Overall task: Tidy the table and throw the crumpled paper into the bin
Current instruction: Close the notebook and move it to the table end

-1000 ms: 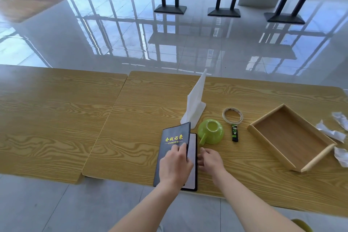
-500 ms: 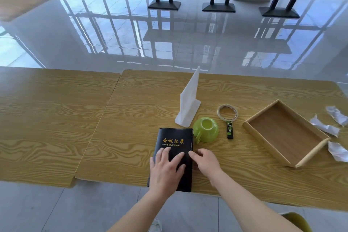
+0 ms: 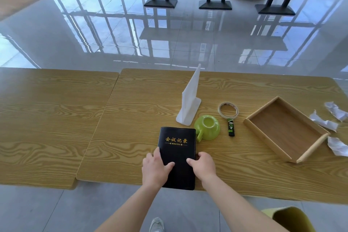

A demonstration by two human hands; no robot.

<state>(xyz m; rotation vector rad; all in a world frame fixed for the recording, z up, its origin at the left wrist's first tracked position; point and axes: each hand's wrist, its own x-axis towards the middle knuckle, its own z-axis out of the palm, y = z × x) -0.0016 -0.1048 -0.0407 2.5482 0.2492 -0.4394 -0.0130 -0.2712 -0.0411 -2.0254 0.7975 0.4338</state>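
Head view: left hand [image 3: 155, 172] and right hand [image 3: 202, 165] clasp side edges of closed black notebook with gold lettering [image 3: 178, 153], lower centre of frame, thumbs on cover, likely squaring it on wooden table [image 3: 131, 118]. Crumpled white paper scraps [image 3: 337, 146] lie at right edge beside empty wooden tray [image 3: 286, 128]. Yellow-green bin [image 3: 293, 218] in lower right corner, below table edge. Paper not yet binned.
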